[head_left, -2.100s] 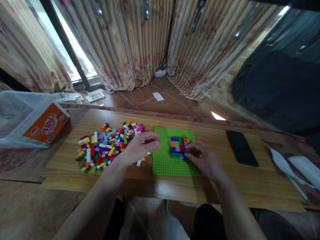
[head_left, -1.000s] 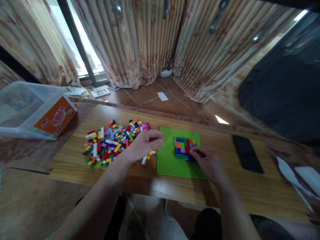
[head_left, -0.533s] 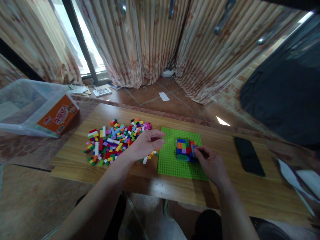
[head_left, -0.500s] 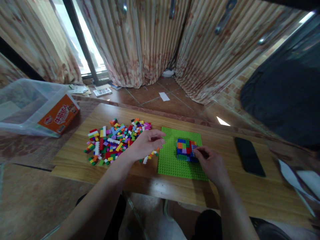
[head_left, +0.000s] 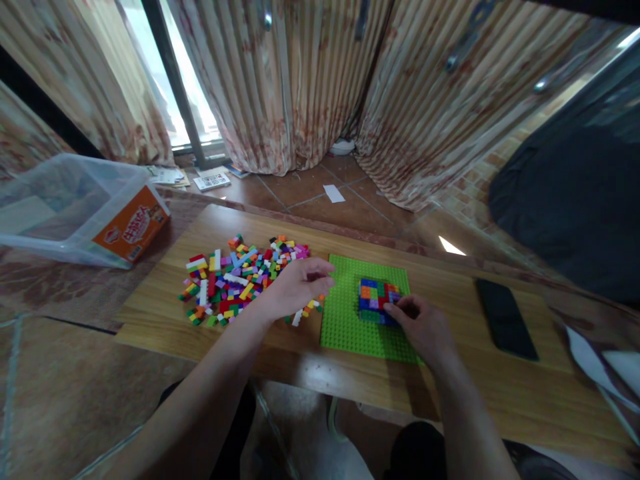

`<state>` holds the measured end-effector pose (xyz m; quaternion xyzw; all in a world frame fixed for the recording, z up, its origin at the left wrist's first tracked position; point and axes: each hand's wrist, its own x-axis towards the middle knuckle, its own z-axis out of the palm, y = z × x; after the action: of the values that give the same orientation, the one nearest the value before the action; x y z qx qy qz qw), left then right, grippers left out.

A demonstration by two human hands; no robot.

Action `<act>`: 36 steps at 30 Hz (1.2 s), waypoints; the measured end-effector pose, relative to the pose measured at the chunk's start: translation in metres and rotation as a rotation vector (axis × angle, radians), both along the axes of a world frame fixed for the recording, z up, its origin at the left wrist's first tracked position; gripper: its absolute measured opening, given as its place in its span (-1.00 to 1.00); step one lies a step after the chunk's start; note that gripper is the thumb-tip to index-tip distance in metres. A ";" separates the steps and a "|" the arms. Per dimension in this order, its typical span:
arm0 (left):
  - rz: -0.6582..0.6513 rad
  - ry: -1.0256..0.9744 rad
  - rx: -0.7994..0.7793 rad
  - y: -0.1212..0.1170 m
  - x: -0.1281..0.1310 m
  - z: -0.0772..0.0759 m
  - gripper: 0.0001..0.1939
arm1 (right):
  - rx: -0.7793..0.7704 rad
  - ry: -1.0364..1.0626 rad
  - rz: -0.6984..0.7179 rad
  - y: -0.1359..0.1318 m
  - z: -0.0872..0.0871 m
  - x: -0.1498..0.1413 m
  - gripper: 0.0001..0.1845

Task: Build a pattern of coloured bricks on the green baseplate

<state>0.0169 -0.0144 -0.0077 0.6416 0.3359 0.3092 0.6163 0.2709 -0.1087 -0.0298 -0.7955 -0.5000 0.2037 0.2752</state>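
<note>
A low block of multicoloured toy bricks (head_left: 371, 293) is built on the green studded baseplate (head_left: 345, 333). My right hand (head_left: 427, 330) reaches in from the right, its thumb and fingertips closed together against the top of that build near its right side. Whether a small brick is between those fingertips is hidden. Over the baseplate's left edge hovers my left hand (head_left: 300, 287), fingers apart and nothing in it. Loose bricks (head_left: 235, 280) in many colours lie heaped on the wood to its left, partly covered by that hand and forearm.
The wooden table (head_left: 310, 370) carries a black phone (head_left: 505, 319) to the right of the baseplate, with white items (head_left: 595, 363) at its far right. A clear plastic bin (head_left: 75, 230) with an orange label stands beyond the left end. Curtains (head_left: 300, 87) hang behind.
The view has shifted slightly, so the table and bricks appear a little further right. My right fingertips have shifted slightly left over the build. My left hand stays nearly still, fingers apart.
</note>
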 end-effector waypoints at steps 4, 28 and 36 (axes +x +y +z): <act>0.016 -0.010 0.017 0.001 -0.002 0.004 -0.80 | -0.018 0.013 0.004 0.001 0.001 -0.001 -0.55; 0.391 -0.114 -0.111 0.014 -0.044 0.020 -0.68 | 0.410 0.003 0.814 -0.003 0.008 -0.121 -0.68; 0.451 -0.058 -0.099 0.016 -0.056 0.022 -0.57 | 0.217 -0.132 0.856 0.011 0.002 -0.134 -0.71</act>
<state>-0.0388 0.0019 0.0142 0.5103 0.4676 0.4405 0.5718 0.1368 -0.0976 -0.0276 -0.4949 -0.8191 0.1944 0.2153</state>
